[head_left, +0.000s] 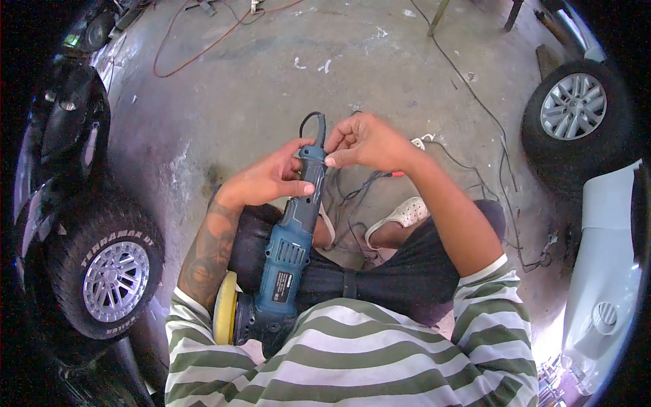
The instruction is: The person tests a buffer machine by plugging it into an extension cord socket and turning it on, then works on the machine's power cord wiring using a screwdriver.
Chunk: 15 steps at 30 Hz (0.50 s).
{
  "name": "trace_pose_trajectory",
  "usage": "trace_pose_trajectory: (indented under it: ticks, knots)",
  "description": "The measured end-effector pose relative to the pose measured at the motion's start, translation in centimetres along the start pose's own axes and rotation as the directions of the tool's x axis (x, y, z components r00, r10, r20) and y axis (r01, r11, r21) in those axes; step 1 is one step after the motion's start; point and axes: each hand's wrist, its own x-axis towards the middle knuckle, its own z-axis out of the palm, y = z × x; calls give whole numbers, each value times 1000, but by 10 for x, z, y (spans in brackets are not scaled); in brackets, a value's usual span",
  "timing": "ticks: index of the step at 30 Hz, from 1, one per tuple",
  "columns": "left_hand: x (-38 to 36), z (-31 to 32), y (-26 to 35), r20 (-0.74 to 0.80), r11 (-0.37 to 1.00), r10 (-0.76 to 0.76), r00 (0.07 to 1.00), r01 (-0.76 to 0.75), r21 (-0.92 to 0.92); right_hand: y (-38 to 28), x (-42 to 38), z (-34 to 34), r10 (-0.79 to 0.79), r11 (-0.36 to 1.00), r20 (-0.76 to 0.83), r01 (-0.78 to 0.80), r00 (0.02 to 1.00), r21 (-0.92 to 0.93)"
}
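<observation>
A blue and black electric polisher (288, 261) lies across my lap, its yellow foam pad (225, 307) pointing left. My left hand (264, 180) grips the polisher's narrow rear handle. My right hand (366, 142) pinches at the handle's end, where the black power cord (310, 121) comes out, fingertips closed on the cord's base. A thin wire with a red tip (380, 176) runs below my right wrist.
A dark vehicle with a lettered tyre (108, 271) stands at the left. Another wheel (573, 108) and a white car body (607, 271) are at the right. Black cables (488, 122) and a red lead (203, 47) trail over the concrete floor. My white shoe (400, 217) rests ahead.
</observation>
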Motion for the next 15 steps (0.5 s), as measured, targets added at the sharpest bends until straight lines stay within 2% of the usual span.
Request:
trace_pose_trajectory:
  ticks: [2, 4, 5, 7, 11, 13, 15]
  knots:
    - [1, -2, -3, -2, 1000, -3, 1000, 3, 11, -2, -1, 3, -12, 1000, -23, 12, 1000, -1]
    - [0, -1, -4, -6, 1000, -6, 1000, 6, 23, -4, -2, 4, 1, 989, -62, -10, 998, -146]
    - [0, -1, -3, -11, 1000, -12, 1000, 12, 21, -3, -2, 3, 0, 989, -62, -9, 998, -145]
    - [0, 0, -1, -14, 999, -20, 1000, 20, 25, 0, -1, 0, 46, 996, -21, -45, 999, 82]
    - [-1, -2, -2, -13, 999, -7, 1000, 8, 39, 0, -1, 3, 57, 988, -11, -55, 998, 146]
    - [-1, -1, -1, -13, 999, -3, 1000, 4, 52, -3, -3, 6, 131, 977, -46, -121, 990, 178]
    - [-3, 1, 4, -19, 998, -8, 1000, 9, 60, -6, -4, 6, 121, 982, -45, -113, 992, 149]
